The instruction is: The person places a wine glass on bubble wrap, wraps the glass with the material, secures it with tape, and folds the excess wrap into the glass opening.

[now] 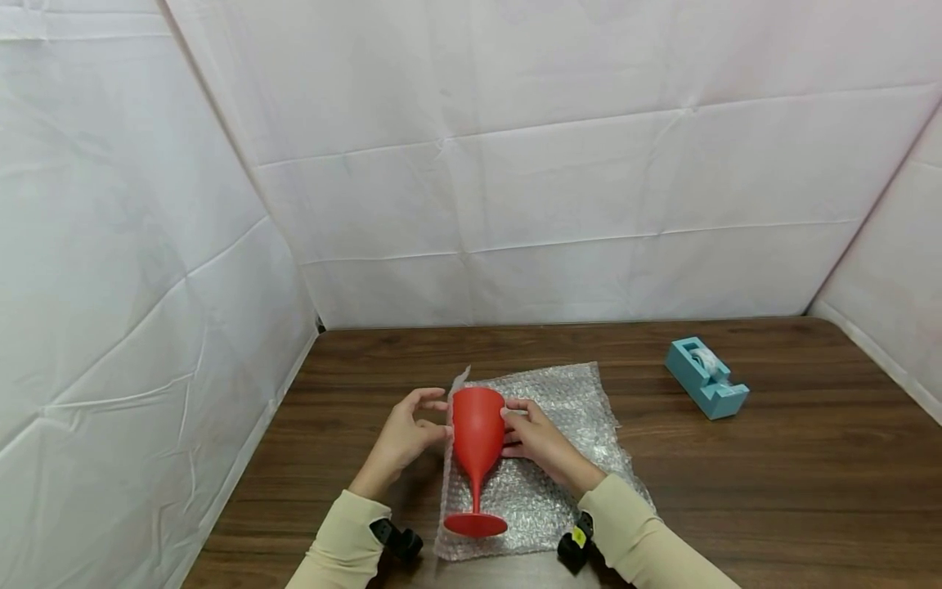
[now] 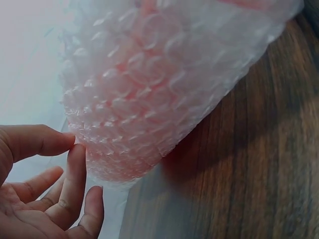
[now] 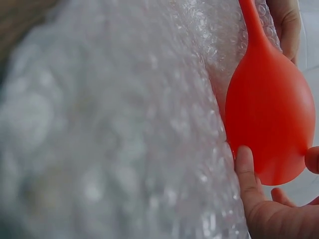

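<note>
A red plastic goblet (image 1: pixel 478 429) lies on a sheet of bubble wrap (image 1: pixel 540 499), its bowl toward the back and its round foot toward me. My left hand (image 1: pixel 403 438) is at the left of the bowl. In the left wrist view its thumb and a finger pinch the edge of the bubble wrap (image 2: pixel 149 94), which stands raised with the red showing through. From the right, my right hand (image 1: pixel 543 443) holds the bowl near its rim. Fingers and thumb touch opposite sides of the goblet (image 3: pixel 271 114) in the right wrist view.
A light-blue tape dispenser (image 1: pixel 706 378) with a roll of clear tape stands on the right of the dark wooden table (image 1: pixel 795 474). White sheet walls (image 1: pixel 552 188) enclose the table at the back, left and right.
</note>
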### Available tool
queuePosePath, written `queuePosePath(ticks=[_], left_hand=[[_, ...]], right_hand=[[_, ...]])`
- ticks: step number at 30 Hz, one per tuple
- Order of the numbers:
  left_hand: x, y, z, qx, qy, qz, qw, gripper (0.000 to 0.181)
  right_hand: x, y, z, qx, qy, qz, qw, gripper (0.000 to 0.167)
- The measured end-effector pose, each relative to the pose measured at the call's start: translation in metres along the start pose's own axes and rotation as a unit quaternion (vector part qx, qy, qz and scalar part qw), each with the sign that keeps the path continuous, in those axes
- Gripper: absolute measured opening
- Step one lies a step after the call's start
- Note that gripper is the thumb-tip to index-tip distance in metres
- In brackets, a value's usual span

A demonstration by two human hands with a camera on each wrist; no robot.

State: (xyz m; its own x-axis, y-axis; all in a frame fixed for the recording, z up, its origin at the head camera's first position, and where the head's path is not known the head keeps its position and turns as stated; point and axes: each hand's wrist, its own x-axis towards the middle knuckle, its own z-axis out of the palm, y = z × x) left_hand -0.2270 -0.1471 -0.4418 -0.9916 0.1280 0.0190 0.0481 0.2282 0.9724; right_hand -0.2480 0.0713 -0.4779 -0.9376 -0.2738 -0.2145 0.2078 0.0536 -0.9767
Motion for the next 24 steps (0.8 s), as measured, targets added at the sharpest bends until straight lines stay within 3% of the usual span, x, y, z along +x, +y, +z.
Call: queuePosePath(ticks=[13,18,24], left_hand=[[-0.0004,0.0003,0.0022,0.018,0.017,0.001,0.9997,0.052],[0.0002,-0.0026,0.0028,0.043,0.009,-0.01,0.999,0.056],[0.0003,-0.0039,0.0053,0.04,-0.002,-0.006,0.9992,0.059]], right_hand=[[-0.0032,-0.0001,-0.0035,-0.005,-0.018,-0.01,0.9998,0.053],[-0.0041,-0.0012,-0.0052,-0.008,-0.019,-0.007,0.9998,0.054],[-0.0048,-0.0025,-0.0076,-0.021,-0.006,-0.005,0.9997,0.054]])
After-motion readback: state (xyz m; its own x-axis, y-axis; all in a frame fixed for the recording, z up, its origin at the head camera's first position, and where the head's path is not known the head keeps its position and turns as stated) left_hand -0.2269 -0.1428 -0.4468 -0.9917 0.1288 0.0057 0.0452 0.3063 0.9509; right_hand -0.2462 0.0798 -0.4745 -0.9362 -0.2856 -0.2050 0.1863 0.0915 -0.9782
